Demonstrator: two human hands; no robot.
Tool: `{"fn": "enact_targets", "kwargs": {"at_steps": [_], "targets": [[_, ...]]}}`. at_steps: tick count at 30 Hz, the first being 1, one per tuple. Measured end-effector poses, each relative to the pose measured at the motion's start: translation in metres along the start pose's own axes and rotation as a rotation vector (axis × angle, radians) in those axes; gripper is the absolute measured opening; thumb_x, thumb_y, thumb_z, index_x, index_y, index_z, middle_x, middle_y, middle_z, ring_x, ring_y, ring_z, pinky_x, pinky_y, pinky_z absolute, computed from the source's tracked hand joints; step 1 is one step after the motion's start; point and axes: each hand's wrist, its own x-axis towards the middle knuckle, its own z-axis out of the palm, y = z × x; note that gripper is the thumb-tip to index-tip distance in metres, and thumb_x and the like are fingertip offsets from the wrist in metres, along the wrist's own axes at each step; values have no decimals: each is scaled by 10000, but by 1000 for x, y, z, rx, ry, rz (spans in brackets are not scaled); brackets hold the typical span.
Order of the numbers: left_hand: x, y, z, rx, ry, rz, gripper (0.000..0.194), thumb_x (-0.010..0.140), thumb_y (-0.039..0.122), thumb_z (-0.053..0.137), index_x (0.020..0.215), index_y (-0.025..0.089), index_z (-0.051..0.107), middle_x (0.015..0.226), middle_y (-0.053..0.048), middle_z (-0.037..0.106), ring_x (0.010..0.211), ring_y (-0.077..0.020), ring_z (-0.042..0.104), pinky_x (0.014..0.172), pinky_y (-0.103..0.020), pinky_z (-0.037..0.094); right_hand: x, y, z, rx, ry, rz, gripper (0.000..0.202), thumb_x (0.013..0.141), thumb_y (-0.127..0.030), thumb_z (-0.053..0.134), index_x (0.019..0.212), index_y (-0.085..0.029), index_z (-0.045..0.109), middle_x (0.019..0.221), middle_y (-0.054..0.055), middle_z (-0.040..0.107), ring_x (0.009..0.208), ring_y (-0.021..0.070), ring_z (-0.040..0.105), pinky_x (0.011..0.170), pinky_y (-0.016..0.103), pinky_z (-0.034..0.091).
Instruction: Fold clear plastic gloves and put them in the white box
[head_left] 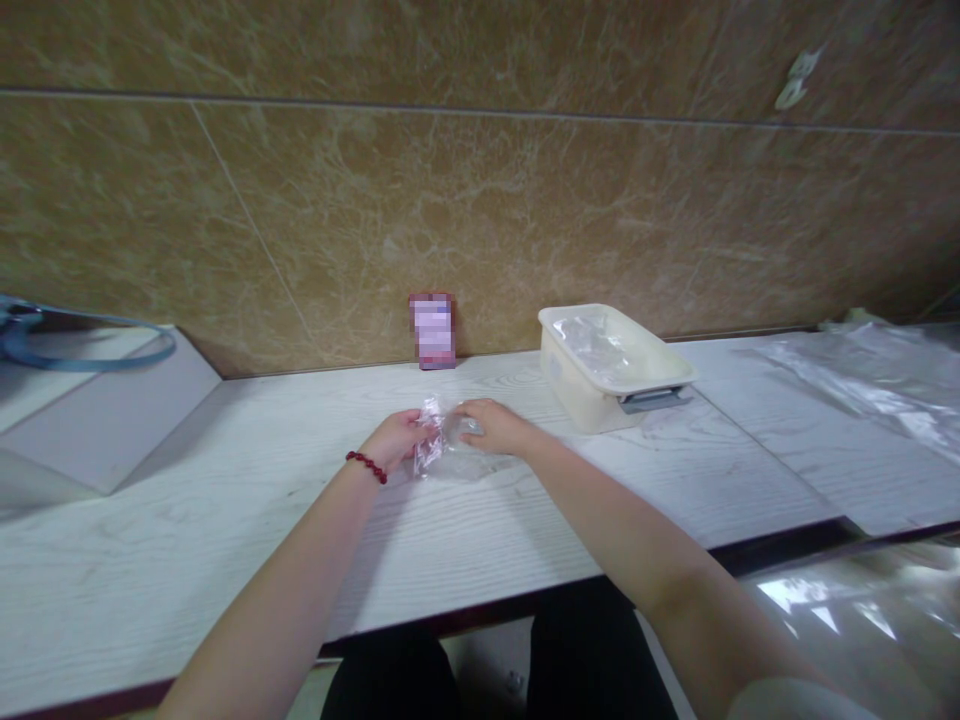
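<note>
A clear, crinkled plastic bag [429, 450] is between my two hands, just above or on the pale wood-grain table. My left hand [396, 440], with a red bead bracelet at the wrist, has its fingers closed on the bag's left part. My right hand [491, 427] is at the other side, fingers curved and thumb apart, around a clear round object [463, 428] that seems to be plastic. Whether the right fingers press on it is too blurred to tell.
A cream bin [577, 395] with clear plastic inside stands to the right of my hands. Clear plastic sheets [885, 375] lie at the far right. A phone-like item [434, 332] leans on the wall. At left are a white box [120, 410] and blue strap [90, 363].
</note>
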Motion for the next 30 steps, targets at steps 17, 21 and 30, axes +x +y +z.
{"fn": "enact_targets", "kwargs": {"at_steps": [17, 21, 30], "targets": [[-3, 4, -10, -139, -43, -3, 301, 573, 189, 708, 849, 134, 601, 793, -41, 634, 626, -93, 566, 576, -200, 451, 5, 8, 6, 477, 260, 575, 1122, 491, -348, 719, 1345, -186, 10, 1241, 149, 384, 1109, 231, 420, 911, 381, 357], [-3, 6, -13, -191, -68, -1, 274, 608, 167, 687, 866, 132, 599, 798, -42, 636, 619, -90, 572, 571, -191, 461, 6, 6, 0, 657, 286, 675, 1074, 513, -352, 712, 1342, -151, 60, 1170, 152, 447, 1050, 215, 472, 871, 348, 404], [-10, 15, -14, -273, -64, 15, 233, 662, 95, 629, 889, 134, 591, 765, -24, 637, 598, -77, 580, 550, -168, 469, 7, 11, -2, 923, 270, 695, 945, 532, -272, 731, 1307, -190, 197, 1167, 127, 457, 1070, 201, 460, 892, 338, 391]]}}
